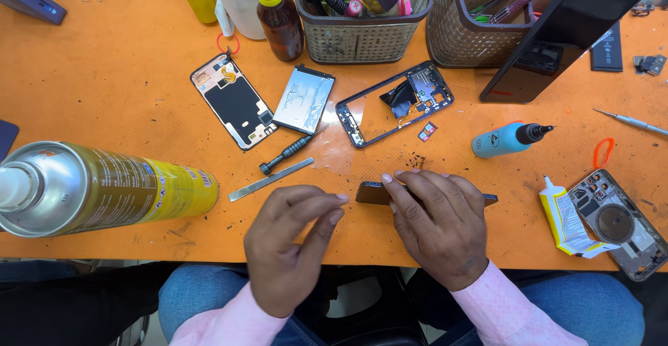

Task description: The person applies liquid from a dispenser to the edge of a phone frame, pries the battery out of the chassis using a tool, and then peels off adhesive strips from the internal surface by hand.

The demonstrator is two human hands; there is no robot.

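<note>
Pressing flat on the phone (369, 193), your right hand (440, 226) pins it to the tabletop (104, 89) at the near edge, fingers spread, not clamped. Left hand (289, 242) hovers just beside, thumb and forefinger pinched together on nothing I can make out. Spudger (270, 179) and screwdriver (287, 153) lie near; frame (362, 134), battery (303, 100) beyond. Likely mid-teardown; next move wants a steady hold.
</note>
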